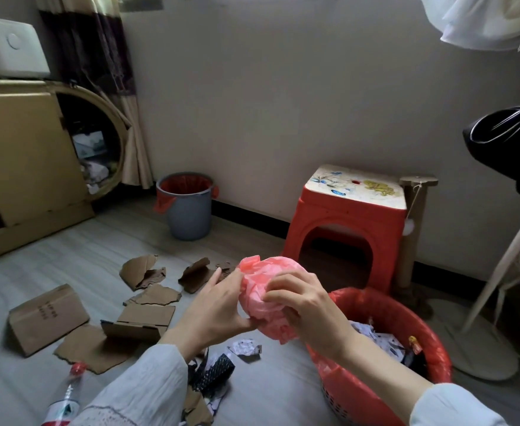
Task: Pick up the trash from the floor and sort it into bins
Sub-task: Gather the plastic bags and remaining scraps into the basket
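A crumpled pink plastic bag [263, 290] is held between both hands, just left of and above the red-lined basket bin [384, 309]. My left hand [218, 305] grips its left side with thumb and fingers. My right hand [304, 302] pinches its right side, fingers curled over it. The basket holds crumpled paper and wrappers. A grey bucket bin with a red liner [188, 210] stands by the far wall. Torn cardboard pieces [148, 299] lie on the floor at left. A crumpled paper [245, 348] and black netting [214, 372] lie below my hands. A plastic bottle [65, 401] lies at bottom left.
A red plastic stool [349, 229] stands against the wall on the right, with a wooden post [414, 229] beside it. A large cardboard box [22, 167] fills the left. A white stand base [480, 358] and a hanging black bag [510, 142] are at right.
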